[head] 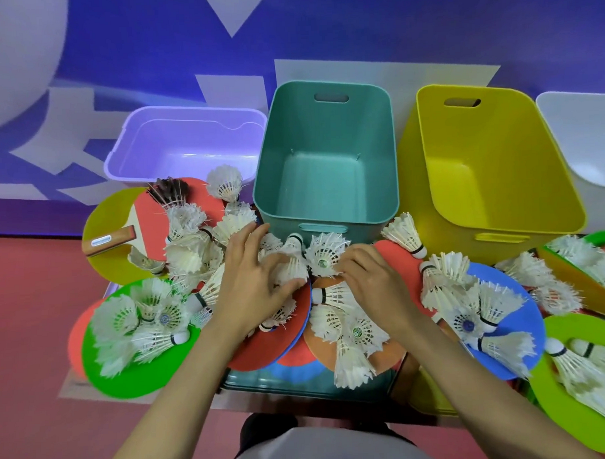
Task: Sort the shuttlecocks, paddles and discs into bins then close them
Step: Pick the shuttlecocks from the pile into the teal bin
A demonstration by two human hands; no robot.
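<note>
Several white feather shuttlecocks lie in a heap over coloured discs and paddles in front of three open bins. My left hand [253, 279] curls around a shuttlecock [290, 267] at the heap's middle. My right hand [371, 278] pinches another shuttlecock [324, 254] just beside it. The teal bin [328, 125] stands directly behind both hands, with nothing in it. A lilac bin [185, 144] is at the back left and a yellow bin [490, 161] at the back right, tilted toward me. A red paddle with a wooden handle [109, 240] rests on a yellow disc [101, 215] at left.
A green disc [128, 376] with shuttlecocks sits at front left, a blue disc [522, 290] and a lime disc [558, 330] at right. A white bin [579, 133] shows at the far right edge. Teal and yellow lids lie under the heap near me. The floor is red.
</note>
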